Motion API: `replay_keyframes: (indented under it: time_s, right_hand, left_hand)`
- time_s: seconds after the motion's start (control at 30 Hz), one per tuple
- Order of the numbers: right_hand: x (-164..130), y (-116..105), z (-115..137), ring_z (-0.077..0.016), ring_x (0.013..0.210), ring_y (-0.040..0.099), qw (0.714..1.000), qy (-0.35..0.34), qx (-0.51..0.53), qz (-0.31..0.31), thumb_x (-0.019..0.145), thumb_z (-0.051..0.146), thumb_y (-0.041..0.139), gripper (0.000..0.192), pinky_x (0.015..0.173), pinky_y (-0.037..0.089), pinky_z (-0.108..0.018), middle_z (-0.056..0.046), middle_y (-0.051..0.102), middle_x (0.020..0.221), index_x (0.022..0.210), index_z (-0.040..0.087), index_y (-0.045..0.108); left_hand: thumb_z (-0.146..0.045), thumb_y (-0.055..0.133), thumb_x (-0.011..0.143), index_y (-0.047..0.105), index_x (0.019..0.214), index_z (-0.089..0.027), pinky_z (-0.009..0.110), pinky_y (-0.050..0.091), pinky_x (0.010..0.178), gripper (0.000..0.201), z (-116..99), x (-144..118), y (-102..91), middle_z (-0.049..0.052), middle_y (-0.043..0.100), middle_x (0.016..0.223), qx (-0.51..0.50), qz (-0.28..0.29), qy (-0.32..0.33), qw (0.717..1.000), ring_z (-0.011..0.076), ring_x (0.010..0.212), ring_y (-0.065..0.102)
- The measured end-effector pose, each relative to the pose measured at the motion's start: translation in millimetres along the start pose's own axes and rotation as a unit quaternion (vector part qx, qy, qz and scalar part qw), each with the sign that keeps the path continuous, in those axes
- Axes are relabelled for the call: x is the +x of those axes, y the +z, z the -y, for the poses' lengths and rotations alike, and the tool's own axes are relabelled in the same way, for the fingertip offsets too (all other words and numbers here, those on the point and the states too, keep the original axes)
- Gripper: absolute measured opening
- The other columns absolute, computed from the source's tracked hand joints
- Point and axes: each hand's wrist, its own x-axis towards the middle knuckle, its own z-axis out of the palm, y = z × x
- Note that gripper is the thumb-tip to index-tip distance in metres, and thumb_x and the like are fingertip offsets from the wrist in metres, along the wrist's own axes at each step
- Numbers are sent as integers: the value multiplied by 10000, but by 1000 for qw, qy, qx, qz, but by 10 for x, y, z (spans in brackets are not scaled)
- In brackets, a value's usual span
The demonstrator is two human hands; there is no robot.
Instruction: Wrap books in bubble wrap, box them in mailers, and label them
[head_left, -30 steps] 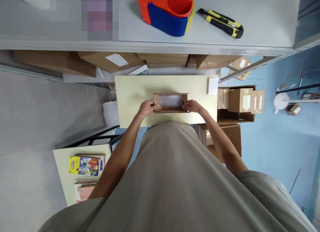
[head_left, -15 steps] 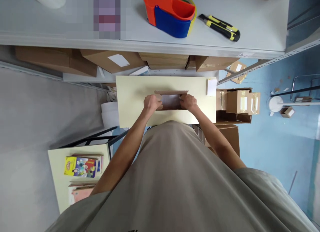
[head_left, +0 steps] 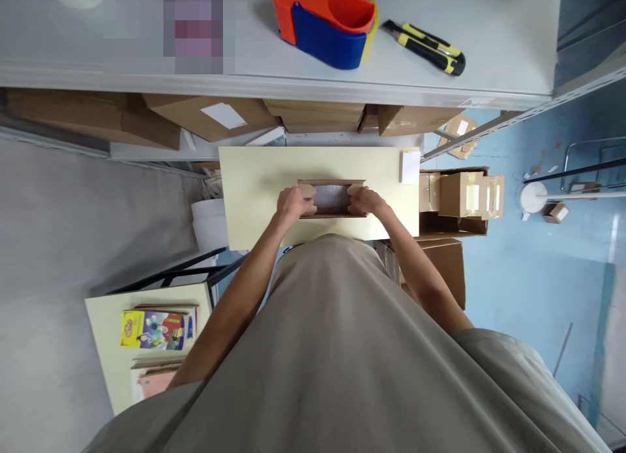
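A small open cardboard box (head_left: 332,216) sits on the pale yellow tabletop (head_left: 254,199) in front of my body. Something whitish lies inside it, too indistinct to name. My left hand (head_left: 292,204) grips the box at its left end, fingers curled over the short flap there. At the opposite end my right hand (head_left: 370,201) holds the other short flap in the same way. The long edges of the box run between my hands, and its top faces up at me.
On the grey shelf (head_left: 235,85) beyond the table lie an orange and blue tape dispenser (head_left: 327,39) and a yellow-black utility knife (head_left: 428,47). A white pad or small box (head_left: 409,167) rests at the table's right corner. Cartons (head_left: 462,195) stand to the right; books (head_left: 154,329) are at lower left.
Both short end flaps show more plainly now, standing out beside my fingers. My hands keep their hold at the two ends. The whole view has shifted slightly.
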Motion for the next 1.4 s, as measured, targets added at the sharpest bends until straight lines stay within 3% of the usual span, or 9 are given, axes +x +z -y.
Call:
replay_keyframes:
  time_s: [0.13, 0.27, 0.4, 0.5, 0.7, 0.87, 0.97, 1.17, 1.4]
  right_hand:
    - [-46, -45, 41, -422, 1364, 764, 998, 62, 23, 9, 1124, 422, 662, 571, 1155, 573, -455, -340, 789, 1355, 1498, -5, 607]
    - [-357, -125, -253, -396, 1209, 818, 990, 28, 130, 52, 1108, 652, 650, 907, 1112, 633, -512, -285, 828, 1319, 1717, 16, 434]
    - [-743, -57, -577, -385, 1339, 769, 962, -104, 254, -14, 858, 784, 893, 1447, 1128, 677, -558, -205, 562, 1768, 1909, 310, 20]
    - [-828, 40, -555, -385, 1272, 790, 945, -145, 289, -46, 836, 736, 933, 1584, 1127, 674, -607, -194, 687, 1634, 1883, 310, -177]
    - [-647, -53, -341, -348, 1146, 841, 955, -88, 266, -97, 984, 538, 863, 1390, 1077, 679, -524, -134, 874, 1260, 1889, 196, -136]
    - [-455, -168, -287, -346, 1130, 833, 977, -57, 187, -85, 1036, 471, 814, 1214, 1069, 658, -505, -104, 902, 1163, 1908, 174, 23]
    - [-366, -149, -182, -364, 1105, 808, 987, -28, 130, -86, 1076, 427, 732, 1099, 1059, 641, -504, -133, 890, 1053, 1892, 75, 87]
    - [-378, -36, -48, -383, 1120, 765, 984, -18, 12, -179, 1066, 415, 698, 1015, 1010, 641, -515, -247, 698, 1488, 1899, 207, 158]
    - [-379, 43, -96, -402, 1413, 644, 975, -68, -25, -210, 1102, 373, 625, 669, 1118, 633, -535, -210, 479, 1730, 1743, 267, 466]
  left_hand:
    - [-446, 832, 943, 880, 1170, -138, 469, 624, 1048, 386, 3, 7, -31, 222, 868, 1200, -12, 15, -3, 1000, 431, 1218, 805]
    - [-619, 760, 1015, 812, 1372, -137, 497, 611, 1112, 602, 325, -178, -139, 242, 819, 1388, -104, 61, 47, 992, 427, 1294, 784]
    - [-649, 946, 844, 452, 1788, -252, 450, 628, 1126, 1137, 625, -514, -140, 193, 587, 1752, -276, 43, 137, 950, 352, 1373, 751]
    - [-492, 1065, 743, 217, 1882, -308, 433, 629, 1123, 1432, 566, -618, -58, 170, 683, 1657, -301, 53, 150, 940, 317, 1327, 771]
    - [-304, 973, 910, 4, 1899, -281, 370, 644, 1048, 1385, 315, -472, 34, 150, 837, 1409, -315, 19, 108, 943, 252, 1153, 836]
    - [-300, 961, 930, 7, 1895, -255, 344, 637, 1040, 1358, 293, -358, 45, 133, 862, 1334, -298, 1, 86, 951, 257, 1156, 839]
    - [-264, 933, 952, 66, 1894, -224, 395, 631, 1088, 1281, 221, -303, 99, 140, 849, 1316, -261, -63, 53, 962, 290, 1177, 821]
    - [-347, 993, 903, 308, 1842, -267, 545, 532, 1272, 1166, 170, -282, 231, 217, 671, 1522, -225, -203, 90, 949, 420, 1474, 645]
    - [-440, 1002, 890, 505, 1723, -352, 531, 528, 1296, 974, 322, -189, 145, 170, 531, 1635, -213, -175, 142, 951, 418, 1529, 581]
